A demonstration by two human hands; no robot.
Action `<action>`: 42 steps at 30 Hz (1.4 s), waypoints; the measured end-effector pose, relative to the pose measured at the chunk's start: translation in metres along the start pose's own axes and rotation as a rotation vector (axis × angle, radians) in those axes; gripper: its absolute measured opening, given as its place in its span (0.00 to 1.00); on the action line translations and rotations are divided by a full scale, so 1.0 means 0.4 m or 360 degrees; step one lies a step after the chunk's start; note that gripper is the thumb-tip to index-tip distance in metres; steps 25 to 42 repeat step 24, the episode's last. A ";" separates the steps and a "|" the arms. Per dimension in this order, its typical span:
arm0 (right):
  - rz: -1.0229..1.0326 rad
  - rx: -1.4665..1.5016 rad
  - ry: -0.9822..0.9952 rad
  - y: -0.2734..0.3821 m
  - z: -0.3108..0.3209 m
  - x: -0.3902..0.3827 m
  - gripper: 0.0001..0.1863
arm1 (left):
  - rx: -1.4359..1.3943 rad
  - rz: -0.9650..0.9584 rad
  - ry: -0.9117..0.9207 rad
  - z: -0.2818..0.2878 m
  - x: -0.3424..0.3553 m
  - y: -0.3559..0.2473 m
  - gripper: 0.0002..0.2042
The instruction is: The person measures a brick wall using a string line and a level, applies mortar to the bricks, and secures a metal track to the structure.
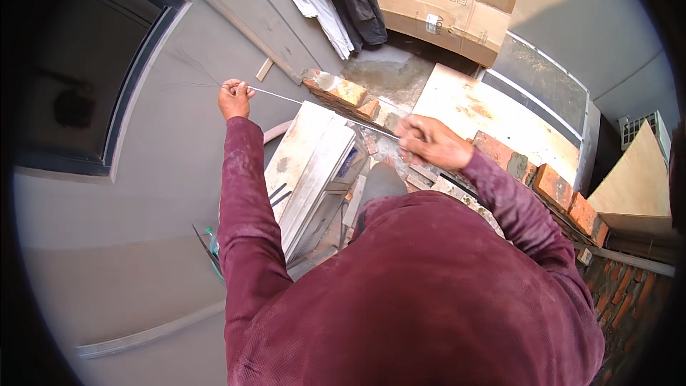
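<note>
A thin white string [275, 94] is stretched between my two hands, slanting down to the right. My left hand [234, 99] pinches it near the grey wall, and fine loose strands trail off to the left of the fingers. My right hand [432, 144] grips the string at its other end with curled fingers, slightly blurred. The string passes above a pale, plaster-smeared board [307, 146] and in front of a low row of orange bricks [349, 91]. More bricks with mortar [554, 186] run in a course beside my right forearm.
A plywood sheet [446, 96] lies beyond my right hand. Cardboard boxes [446, 14] stand at the back, with dark and white clothes [350, 0] hanging beside them. A dark-framed window [107, 129] is on the left wall. Another plywood piece [636, 179] stands far right.
</note>
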State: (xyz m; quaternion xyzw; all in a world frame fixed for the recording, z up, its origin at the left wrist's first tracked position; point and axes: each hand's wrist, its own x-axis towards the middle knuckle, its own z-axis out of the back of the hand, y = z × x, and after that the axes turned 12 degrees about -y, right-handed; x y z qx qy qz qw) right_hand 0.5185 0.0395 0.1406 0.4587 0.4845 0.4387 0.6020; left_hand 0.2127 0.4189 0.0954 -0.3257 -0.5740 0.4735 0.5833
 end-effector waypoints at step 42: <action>-0.0449 -0.1017 -0.0498 -0.309 0.223 0.425 0.06 | 0.0617 0.0297 -0.0079 -0.399 0.472 0.708 0.04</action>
